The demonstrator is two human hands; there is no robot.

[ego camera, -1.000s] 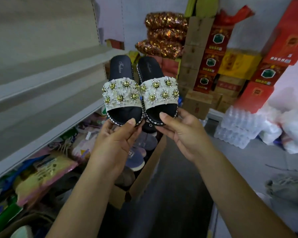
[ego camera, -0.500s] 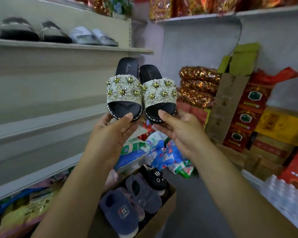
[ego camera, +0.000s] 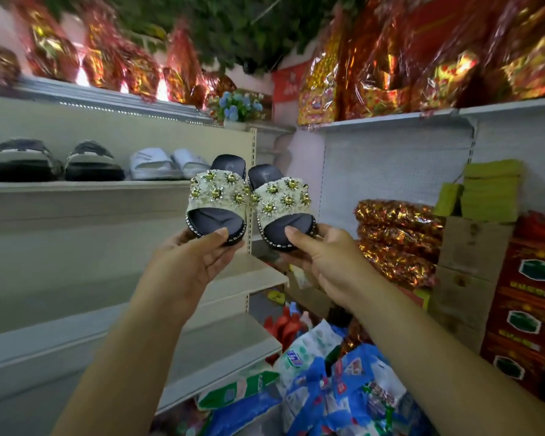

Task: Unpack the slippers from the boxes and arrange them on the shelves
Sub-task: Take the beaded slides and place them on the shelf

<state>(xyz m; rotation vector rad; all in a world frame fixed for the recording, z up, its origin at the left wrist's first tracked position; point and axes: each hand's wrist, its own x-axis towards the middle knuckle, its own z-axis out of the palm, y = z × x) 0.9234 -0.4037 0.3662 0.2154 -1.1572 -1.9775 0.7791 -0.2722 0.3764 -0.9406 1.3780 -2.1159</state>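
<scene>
Jewelled slippers (ego camera: 216, 196), pair: we pinch each by its toe end, left hand (ego camera: 189, 262) and right hand (ego camera: 324, 259); so slight a hold may let one drop short of the shelf (ego camera: 85, 185)

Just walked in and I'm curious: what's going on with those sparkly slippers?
A person holds two jewelled slippers by their toe ends, one in the left hand, one in the right hand. They are in the air beside the shelf where a dark pair and a white pair sit, not yet set down.
</scene>
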